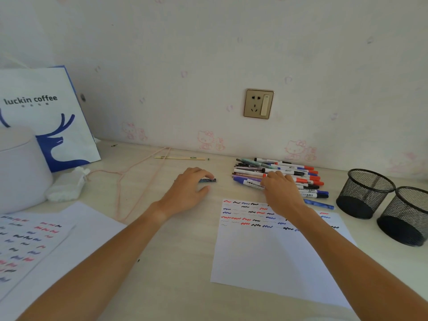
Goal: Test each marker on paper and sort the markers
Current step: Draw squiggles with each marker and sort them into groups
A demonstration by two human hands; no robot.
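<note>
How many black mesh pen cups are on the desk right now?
2. One mesh pen cup stands right of the marker pile; the second mesh pen cup sits beside it, nearer the camera, at the right edge. Both appear to be empty.

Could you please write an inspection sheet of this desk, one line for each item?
Surface: pale wooden desk, against the wall.
Job's things: pile of red, blue and black markers; white test paper with coloured squiggles; two empty black mesh pen cups; loose blue pen.
Clutter: white and blue paper coffee bag; white round container; older scribbled sheets; white knitted piece; wrapped chopsticks.
Grippers: left hand pinches a small dark marker; right hand rests on the pile, grip unclear.
Cables: pink yarn strand; no electric cable seen.
Surroundings: gold wall socket; cartoon-cat wallpaper.
</note>
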